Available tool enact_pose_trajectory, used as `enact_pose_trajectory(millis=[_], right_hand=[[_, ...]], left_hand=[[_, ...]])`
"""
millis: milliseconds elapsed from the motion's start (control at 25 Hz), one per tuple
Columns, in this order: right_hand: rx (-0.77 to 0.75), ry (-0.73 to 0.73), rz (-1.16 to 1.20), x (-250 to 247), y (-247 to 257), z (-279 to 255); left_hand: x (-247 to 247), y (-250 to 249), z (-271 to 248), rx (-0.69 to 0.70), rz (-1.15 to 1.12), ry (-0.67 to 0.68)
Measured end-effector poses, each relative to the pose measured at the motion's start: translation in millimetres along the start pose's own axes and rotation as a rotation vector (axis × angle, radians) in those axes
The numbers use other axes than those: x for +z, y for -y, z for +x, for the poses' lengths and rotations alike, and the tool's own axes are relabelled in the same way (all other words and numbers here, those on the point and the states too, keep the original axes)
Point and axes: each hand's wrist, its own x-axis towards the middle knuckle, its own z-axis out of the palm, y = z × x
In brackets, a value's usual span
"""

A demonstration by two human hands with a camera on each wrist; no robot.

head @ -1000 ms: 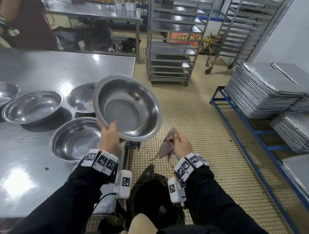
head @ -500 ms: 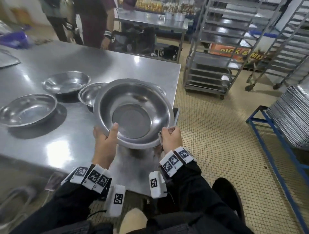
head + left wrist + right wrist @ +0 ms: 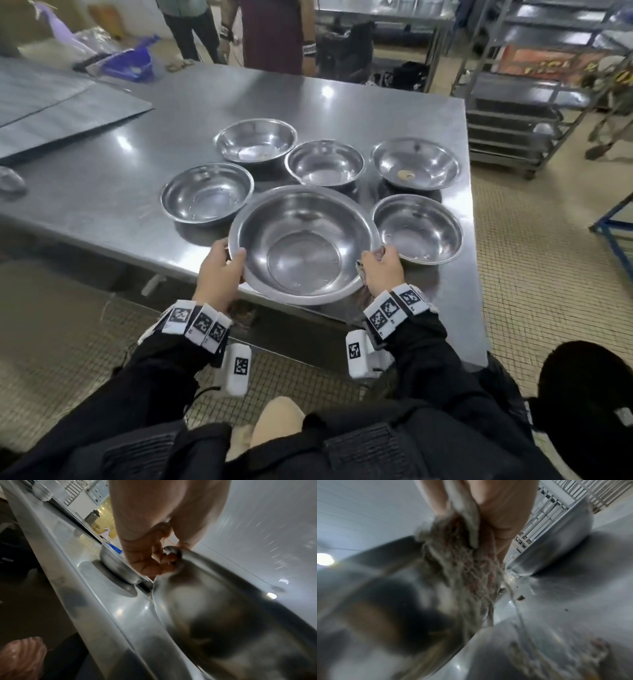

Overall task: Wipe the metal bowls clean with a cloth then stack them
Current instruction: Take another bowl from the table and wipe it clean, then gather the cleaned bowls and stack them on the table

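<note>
I hold a large metal bowl [image 3: 303,245] at the near edge of the steel table [image 3: 102,192], upright, seemingly just above the tabletop. My left hand [image 3: 219,270] grips its left rim [image 3: 173,551], thumb inside. My right hand [image 3: 382,269] grips the right rim together with a frayed grey-brown cloth [image 3: 462,566], which hangs against the bowl's outer wall. Several smaller metal bowls stand behind it: one at the left [image 3: 207,195], one at the right [image 3: 418,233], and three further back [image 3: 255,140] [image 3: 324,162] [image 3: 416,164]. The far right one holds a pale scrap.
The table's right edge runs just past the right-hand bowls. Crumbs lie on the tabletop [image 3: 521,598] near my right hand. A flat grey sheet [image 3: 51,109] covers the table's far left. Two people [image 3: 274,31] stand beyond the table; metal racks [image 3: 534,102] stand at the right.
My view turned left, from the floor to the table. The bowl came from tilted in my left hand alone to upright over the table edge. My right hand with the cloth joined on its rim.
</note>
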Motion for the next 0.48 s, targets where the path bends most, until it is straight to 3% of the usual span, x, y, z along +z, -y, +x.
enact_pose_trajectory(millis=[200, 480], right_hand=[[0.010, -0.042, -0.025, 23.3, -17.4, 16.0], [-0.019, -0.115, -0.094, 9.6, -17.2, 19.4]], left_hand=[[-8.3, 22.1, 24.9, -0.044, 0.149, 0.138], [-4.3, 29.3, 39.6, 0.006, 0.223, 0.127]])
